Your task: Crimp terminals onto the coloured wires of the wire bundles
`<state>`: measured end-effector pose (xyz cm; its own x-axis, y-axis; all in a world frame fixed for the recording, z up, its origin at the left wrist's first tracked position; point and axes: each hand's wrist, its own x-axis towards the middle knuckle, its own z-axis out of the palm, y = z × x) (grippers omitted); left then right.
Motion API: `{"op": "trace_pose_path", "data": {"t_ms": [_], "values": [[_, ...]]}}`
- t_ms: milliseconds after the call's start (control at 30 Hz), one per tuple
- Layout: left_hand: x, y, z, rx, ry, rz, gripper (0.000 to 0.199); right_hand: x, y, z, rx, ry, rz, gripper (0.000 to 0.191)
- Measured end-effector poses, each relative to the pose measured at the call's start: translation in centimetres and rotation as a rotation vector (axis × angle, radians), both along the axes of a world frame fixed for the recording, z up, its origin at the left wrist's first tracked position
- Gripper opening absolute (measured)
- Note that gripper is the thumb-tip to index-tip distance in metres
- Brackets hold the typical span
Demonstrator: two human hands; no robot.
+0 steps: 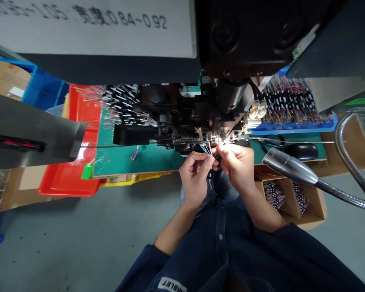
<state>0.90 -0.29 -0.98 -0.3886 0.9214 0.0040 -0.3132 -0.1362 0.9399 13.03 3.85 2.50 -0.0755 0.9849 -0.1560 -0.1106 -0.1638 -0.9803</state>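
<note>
The left hand [197, 177] pinches thin wires [205, 149], likely light, limp, best held near their tips; the right hand [239, 165] curls alongside, its hold unclear.

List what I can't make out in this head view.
All in the head view:
- Middle of the multicolored wires: hidden by the fingers of the left hand.
- Whether the right hand pinches one wire or several: too small, and its fingers cover it.
- Start of the printed label: cut off by the left edge.
- Divided cardboard box's near-left corner: behind the right forearm.
</note>
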Motion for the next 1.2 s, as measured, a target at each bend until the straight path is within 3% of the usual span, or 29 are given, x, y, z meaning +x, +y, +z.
{"op": "trace_pose_path", "data": {"t_ms": [300, 600, 800, 1000, 1200], "values": [[0.0, 0.0, 0.0, 0.023, -0.021, -0.02, 0.025, 0.2, 0.1, 0.7, 0.017, 0.011, 0.049, 0.034], [-0.1, -0.3, -0.5, -0.007, 0.032, -0.058, 0.029, 0.7, -0.2, 1.3, 0.135, -0.067, 0.078, 0.03], [0.2, -0.4, -0.7, -0.025, 0.005, -0.052, 0.027, 0.3, -0.1, 1.5, 0.031, -0.012, 0.082, 0.037], [0.4, -0.3, -0.5, -0.005, -0.039, -0.012, 0.027, 0.3, 0.0, 0.5, -0.045, 0.123, 0.074, 0.036], [0.4, -0.3, -0.5, -0.004, -0.026, -0.007, 0.026, 0.1, 0.1, 0.4, -0.087, 0.12, 0.061, 0.038]]}}
